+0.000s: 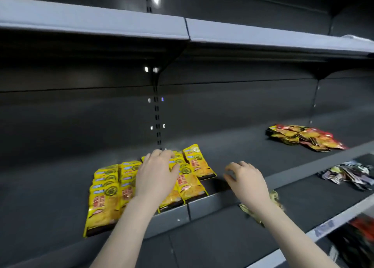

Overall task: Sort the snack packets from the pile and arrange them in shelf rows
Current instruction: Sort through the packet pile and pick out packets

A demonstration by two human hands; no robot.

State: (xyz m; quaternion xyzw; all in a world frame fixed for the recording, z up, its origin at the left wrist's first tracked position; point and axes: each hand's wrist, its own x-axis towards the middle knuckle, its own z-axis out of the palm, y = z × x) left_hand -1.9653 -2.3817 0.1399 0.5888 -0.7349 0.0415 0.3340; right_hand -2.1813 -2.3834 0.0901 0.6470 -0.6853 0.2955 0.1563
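yellow packets (113, 189): light, soft, slippery film, take by edges | left hand (155, 176) flat on rows | right hand (245, 179) loosely curled, empty

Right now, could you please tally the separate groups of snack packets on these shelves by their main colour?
Yellow packets in rows, under the left hand: 1 group
Red and yellow heaped pile: 1 group
Pale mixed pile on the lower shelf: 1 group
Gold packet behind the right hand's wrist: 1
Total: 4

Single packets are too blurred to count.
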